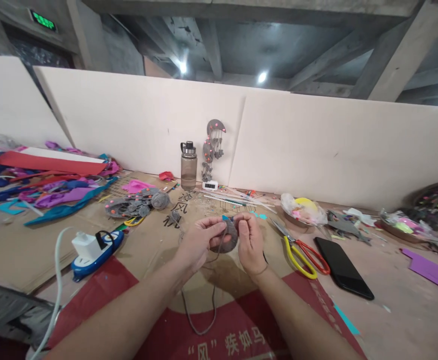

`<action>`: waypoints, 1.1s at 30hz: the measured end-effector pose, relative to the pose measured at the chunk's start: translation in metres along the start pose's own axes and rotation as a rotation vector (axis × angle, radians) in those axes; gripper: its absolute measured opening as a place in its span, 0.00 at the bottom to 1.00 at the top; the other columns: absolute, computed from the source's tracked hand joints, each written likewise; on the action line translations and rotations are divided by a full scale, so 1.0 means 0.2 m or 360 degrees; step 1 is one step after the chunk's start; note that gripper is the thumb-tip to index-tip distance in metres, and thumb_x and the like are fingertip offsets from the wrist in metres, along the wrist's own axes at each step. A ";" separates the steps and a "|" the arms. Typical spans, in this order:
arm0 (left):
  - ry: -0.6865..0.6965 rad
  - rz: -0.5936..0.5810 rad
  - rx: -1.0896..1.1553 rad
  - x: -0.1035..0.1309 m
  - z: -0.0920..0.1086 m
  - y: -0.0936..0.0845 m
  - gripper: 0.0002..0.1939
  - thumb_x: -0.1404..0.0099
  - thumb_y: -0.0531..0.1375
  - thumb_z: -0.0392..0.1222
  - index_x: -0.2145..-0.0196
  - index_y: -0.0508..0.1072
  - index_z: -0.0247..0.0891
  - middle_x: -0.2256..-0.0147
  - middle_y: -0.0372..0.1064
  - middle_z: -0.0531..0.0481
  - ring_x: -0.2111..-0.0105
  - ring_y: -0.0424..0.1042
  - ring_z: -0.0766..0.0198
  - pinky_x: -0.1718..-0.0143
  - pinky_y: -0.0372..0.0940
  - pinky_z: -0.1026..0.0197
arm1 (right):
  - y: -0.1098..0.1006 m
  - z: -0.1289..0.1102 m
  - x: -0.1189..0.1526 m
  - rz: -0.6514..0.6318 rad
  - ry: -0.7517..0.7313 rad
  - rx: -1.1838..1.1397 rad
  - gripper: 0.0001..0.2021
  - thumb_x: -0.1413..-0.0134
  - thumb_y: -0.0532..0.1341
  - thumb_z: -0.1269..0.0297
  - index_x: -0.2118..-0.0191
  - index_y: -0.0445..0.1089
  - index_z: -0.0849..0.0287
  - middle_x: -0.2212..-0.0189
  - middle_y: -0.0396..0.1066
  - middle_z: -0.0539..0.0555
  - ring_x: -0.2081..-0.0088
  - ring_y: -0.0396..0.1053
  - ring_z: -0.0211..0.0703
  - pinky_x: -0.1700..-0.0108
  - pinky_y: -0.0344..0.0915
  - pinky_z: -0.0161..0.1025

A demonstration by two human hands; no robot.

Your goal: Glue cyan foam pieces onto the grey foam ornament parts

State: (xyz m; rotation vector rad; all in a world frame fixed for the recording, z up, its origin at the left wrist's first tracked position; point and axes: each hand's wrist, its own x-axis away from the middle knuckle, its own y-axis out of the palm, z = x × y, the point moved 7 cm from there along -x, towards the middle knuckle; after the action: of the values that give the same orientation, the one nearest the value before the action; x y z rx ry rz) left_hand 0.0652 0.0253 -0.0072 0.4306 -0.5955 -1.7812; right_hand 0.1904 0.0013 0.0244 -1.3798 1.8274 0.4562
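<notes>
Between my hands is a small grey crescent (229, 242), curved and apparently wrapped in yarn. My left hand (198, 242) pinches its upper left part between thumb and fingers. On the other side, the thumb and bent fingers of my right hand (250, 244) close at its upper right edge. A bit of blue (224, 217) shows by my fingertips; what it belongs to I cannot make out. A loose strand of grey yarn (200, 333) hangs in a loop below my left hand. Behind them, a similar grey crescent decoration with pink dots (216, 126) leans against the white board.
Red-and-yellow-handled scissors (299, 255) and a black phone (343, 267) lie at right. A blue power strip (97, 256) with a white charger sits left. Farther back are a water bottle (189, 167), a small clock (210, 185), a grey yarn ball (161, 199) and a bagged bowl (302, 212).
</notes>
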 end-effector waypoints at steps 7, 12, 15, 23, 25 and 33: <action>-0.0042 -0.0020 0.0043 -0.02 0.02 -0.03 0.15 0.53 0.73 0.39 0.69 0.77 0.31 0.70 0.74 0.48 0.73 0.73 0.67 0.72 0.73 0.64 | 0.04 -0.02 0.00 -0.0261 0.0032 -0.0116 0.11 0.36 0.55 0.60 0.50 0.63 0.54 0.62 0.64 0.52 0.61 0.65 0.40 0.57 0.63 0.39; -0.0034 -0.0042 0.0092 -0.03 0.03 -0.03 0.12 0.52 0.73 0.37 0.70 0.77 0.31 0.70 0.75 0.48 0.72 0.74 0.68 0.66 0.74 0.63 | 0.04 -0.02 -0.02 -0.0343 0.0055 -0.0108 0.14 0.38 0.58 0.61 0.48 0.63 0.53 0.63 0.63 0.51 0.62 0.64 0.40 0.58 0.64 0.39; -0.0020 -0.0068 0.0053 -0.02 0.04 -0.03 0.13 0.52 0.73 0.39 0.70 0.77 0.31 0.70 0.75 0.47 0.72 0.73 0.68 0.65 0.74 0.63 | 0.05 -0.03 -0.03 -0.0455 0.0082 -0.0117 0.14 0.38 0.57 0.60 0.48 0.64 0.51 0.64 0.63 0.50 0.64 0.64 0.40 0.60 0.64 0.38; -0.0006 -0.0089 -0.0073 -0.02 0.03 -0.02 0.18 0.55 0.75 0.42 0.69 0.78 0.30 0.70 0.75 0.47 0.72 0.74 0.67 0.65 0.73 0.63 | 0.04 -0.03 -0.05 -0.0509 0.0048 0.0063 0.07 0.37 0.55 0.61 0.56 0.66 0.52 0.67 0.65 0.50 0.65 0.64 0.41 0.61 0.64 0.39; 0.0008 -0.0069 -0.0103 -0.03 0.03 -0.02 0.19 0.56 0.75 0.44 0.69 0.78 0.30 0.70 0.75 0.46 0.73 0.74 0.68 0.65 0.72 0.63 | 0.05 -0.03 -0.04 -0.0477 0.0004 0.0137 0.06 0.37 0.55 0.61 0.57 0.65 0.53 0.67 0.65 0.51 0.65 0.64 0.41 0.61 0.64 0.39; 0.0226 0.0133 -0.0207 -0.03 0.07 -0.07 0.20 0.57 0.74 0.46 0.69 0.77 0.32 0.70 0.75 0.48 0.71 0.74 0.66 0.62 0.71 0.61 | 0.05 -0.10 0.00 -0.0192 -0.0033 0.0429 0.04 0.40 0.58 0.63 0.64 0.63 0.56 0.68 0.66 0.52 0.66 0.64 0.41 0.61 0.63 0.41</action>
State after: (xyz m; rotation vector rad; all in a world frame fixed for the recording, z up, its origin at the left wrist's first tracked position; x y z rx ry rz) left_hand 0.0494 0.0368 -0.0044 0.4326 -0.3902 -1.6828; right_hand 0.1736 -0.0076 0.0352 -1.2842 1.7068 0.1537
